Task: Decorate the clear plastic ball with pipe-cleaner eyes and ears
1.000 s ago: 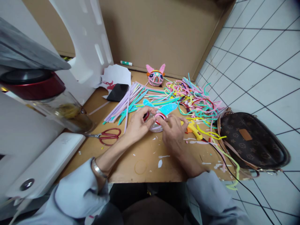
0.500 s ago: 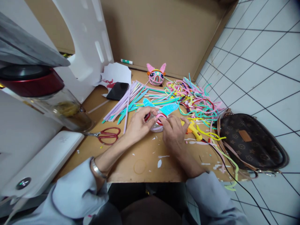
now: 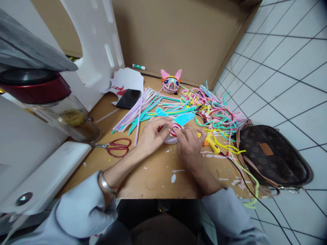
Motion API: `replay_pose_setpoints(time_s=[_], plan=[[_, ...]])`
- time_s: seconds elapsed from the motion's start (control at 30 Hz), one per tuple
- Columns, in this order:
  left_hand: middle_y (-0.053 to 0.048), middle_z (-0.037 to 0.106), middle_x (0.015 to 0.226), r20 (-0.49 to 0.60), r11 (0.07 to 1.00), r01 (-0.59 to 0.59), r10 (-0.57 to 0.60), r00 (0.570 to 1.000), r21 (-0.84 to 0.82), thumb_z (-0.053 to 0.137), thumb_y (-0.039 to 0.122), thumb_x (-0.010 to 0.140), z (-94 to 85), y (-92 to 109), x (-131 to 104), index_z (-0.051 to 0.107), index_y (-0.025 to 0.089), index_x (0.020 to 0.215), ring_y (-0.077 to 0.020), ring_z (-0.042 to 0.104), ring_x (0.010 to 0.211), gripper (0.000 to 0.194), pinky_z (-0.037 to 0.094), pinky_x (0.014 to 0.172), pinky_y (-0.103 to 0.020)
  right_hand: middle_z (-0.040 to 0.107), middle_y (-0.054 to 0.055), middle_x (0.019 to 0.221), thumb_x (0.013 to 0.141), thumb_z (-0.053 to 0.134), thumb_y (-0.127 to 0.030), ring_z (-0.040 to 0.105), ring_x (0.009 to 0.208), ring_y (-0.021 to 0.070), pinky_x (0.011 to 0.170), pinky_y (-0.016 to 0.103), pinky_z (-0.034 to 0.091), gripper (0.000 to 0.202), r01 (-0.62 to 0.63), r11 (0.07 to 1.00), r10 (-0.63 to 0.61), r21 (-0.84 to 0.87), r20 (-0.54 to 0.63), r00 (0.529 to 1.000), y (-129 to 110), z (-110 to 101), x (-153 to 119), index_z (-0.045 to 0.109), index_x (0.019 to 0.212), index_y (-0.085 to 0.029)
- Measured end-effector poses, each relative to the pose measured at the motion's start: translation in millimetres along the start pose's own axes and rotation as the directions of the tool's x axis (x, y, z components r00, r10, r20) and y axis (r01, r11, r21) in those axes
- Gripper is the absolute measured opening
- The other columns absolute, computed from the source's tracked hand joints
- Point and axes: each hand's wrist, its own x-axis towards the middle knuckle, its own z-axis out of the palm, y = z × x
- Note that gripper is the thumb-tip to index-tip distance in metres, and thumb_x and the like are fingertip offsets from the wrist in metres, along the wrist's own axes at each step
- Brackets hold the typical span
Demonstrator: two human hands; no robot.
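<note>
Between my two hands is a small round craft figure (image 3: 170,139) with a clear lower part, red and pink rings, and blue fuzzy ears (image 3: 184,118) on top. My left hand (image 3: 155,133) pinches its left side with thumb and forefinger. On the other side, the fingers of my right hand (image 3: 189,140) press at the pink and red ring, covering much of the front. A yellow hot glue gun (image 3: 212,144) lies beside my right hand, its tip hidden behind the fingers. Red-handled scissors (image 3: 119,147) rest left of my left wrist.
Pipe cleaners (image 3: 138,109) lie in a bundle behind my hands, with a tangled heap (image 3: 212,107) to the right. A finished-looking pink-eared figure (image 3: 171,82), a phone (image 3: 129,98) and a marker (image 3: 138,66) are farther back. A brown handbag (image 3: 273,154) sits right; a glass bottle (image 3: 74,119) stands left.
Both hands stay around the figure, with only a very slight shift of the fingers at the ring. Nothing has been picked up or let go.
</note>
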Motion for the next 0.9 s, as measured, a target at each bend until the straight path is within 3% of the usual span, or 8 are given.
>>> replay_pose_setpoints(time_s=[0.47, 0.9], plan=[[-0.008, 0.078, 0.113, -0.042, 0.999, 0.017, -0.016, 0.999, 0.028, 0.066, 0.026, 0.087, 1.0, -0.6, -2.0, 0.075, 0.021, 0.089, -0.0263, 0.07, 0.111, 0.011, 0.049, 0.105, -0.048, 0.072, 0.002, 0.087, 0.096, 0.05, -0.009, 0.064, 0.094, 0.0165, 0.1, 0.038, 0.028, 0.028, -0.039, 0.998, 0.039, 0.054, 0.001, 0.999, -0.5, 0.9, -2.3, 0.072, 0.105, -0.023], [-0.008, 0.077, 0.116, -0.008, 0.999, 0.002, -0.002, 1.0, 0.052, 0.066, 0.03, 0.088, -0.9, -3.0, -2.2, 0.076, 0.022, 0.09, -0.0269, 0.069, 0.113, 0.013, 0.047, 0.107, -0.049, 0.072, 0.003, 0.093, 0.095, 0.049, -0.008, 0.062, 0.103, 0.0186, 0.103, 0.04, 0.027, 0.032, -0.07, 0.995, 0.066, 0.067, 0.064, 0.996, -2.0, -0.1, -4.4, 0.07, 0.112, -0.023]])
